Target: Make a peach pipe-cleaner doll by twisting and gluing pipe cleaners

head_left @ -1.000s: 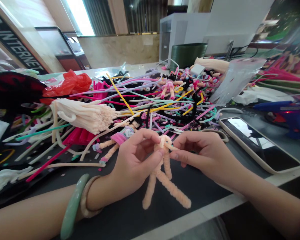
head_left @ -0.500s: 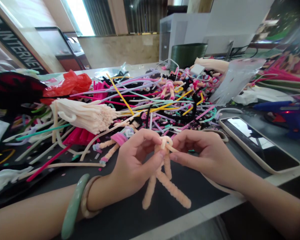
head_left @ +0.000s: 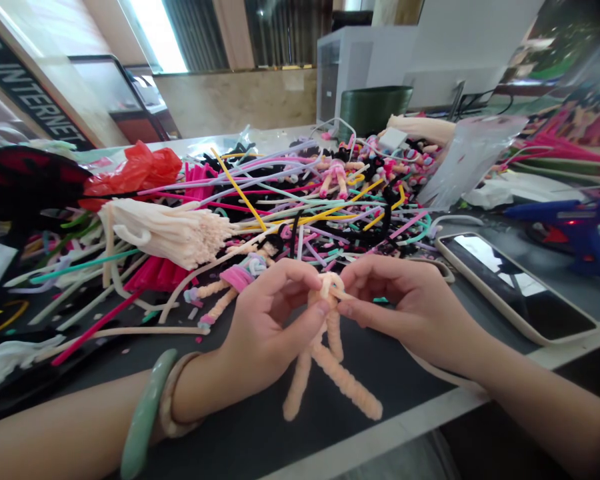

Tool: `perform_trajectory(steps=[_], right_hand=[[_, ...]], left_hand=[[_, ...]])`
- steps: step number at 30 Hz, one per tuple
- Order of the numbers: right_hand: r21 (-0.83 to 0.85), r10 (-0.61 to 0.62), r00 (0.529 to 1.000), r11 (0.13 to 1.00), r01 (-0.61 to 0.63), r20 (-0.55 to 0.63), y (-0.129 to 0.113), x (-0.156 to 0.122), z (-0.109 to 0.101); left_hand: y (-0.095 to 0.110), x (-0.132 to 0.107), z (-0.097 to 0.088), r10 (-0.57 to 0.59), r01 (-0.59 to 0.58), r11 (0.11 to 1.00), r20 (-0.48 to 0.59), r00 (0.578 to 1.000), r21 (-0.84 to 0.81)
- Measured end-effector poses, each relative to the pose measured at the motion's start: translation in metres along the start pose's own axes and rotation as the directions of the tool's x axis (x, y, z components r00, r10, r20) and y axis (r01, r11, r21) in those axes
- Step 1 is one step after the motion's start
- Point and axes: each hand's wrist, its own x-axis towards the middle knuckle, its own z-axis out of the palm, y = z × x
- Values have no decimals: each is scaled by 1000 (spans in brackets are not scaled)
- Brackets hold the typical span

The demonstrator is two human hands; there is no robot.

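Observation:
A peach pipe-cleaner doll [head_left: 347,381] with twisted limbs hangs between my hands above the dark table mat. My left hand [head_left: 280,327] pinches its upper part between thumb and fingers. With thumb and forefinger, my right hand [head_left: 405,297] grips a pale peach pipe-cleaner end [head_left: 338,292] at the top of the doll. A small blue spot shows beside that end. Left of my left hand lies another doll [head_left: 235,280] with pink and lilac clothing, partly hidden by the hand.
Loose coloured pipe cleaners [head_left: 300,207] are heaped across the table behind my hands. A bundle of cream pipe cleaners [head_left: 170,230] lies at left, near a red plastic bag [head_left: 135,170]. On the right are a phone [head_left: 517,287] and a blue glue gun [head_left: 575,227] with a red light.
The right fingertips have shifted slightly left towards the doll, and less of the pipe-cleaner end shows. My left hand keeps its grip. The view has shifted slightly.

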Motion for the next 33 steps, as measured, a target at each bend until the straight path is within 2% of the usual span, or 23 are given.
perform_trajectory(steps=[15, 25, 33], right_hand=[[49, 56, 998, 997, -55, -19, 1, 1, 0], [212, 71, 997, 975, -64, -27, 3, 4, -2], [245, 129, 992, 961, -126, 5, 2, 5, -2]], left_hand=[[3, 0, 1, -120, 120, 993, -3, 993, 10], [0, -2, 0, -84, 84, 996, -4, 996, -7], [1, 0, 1, -101, 102, 995, -27, 995, 17]])
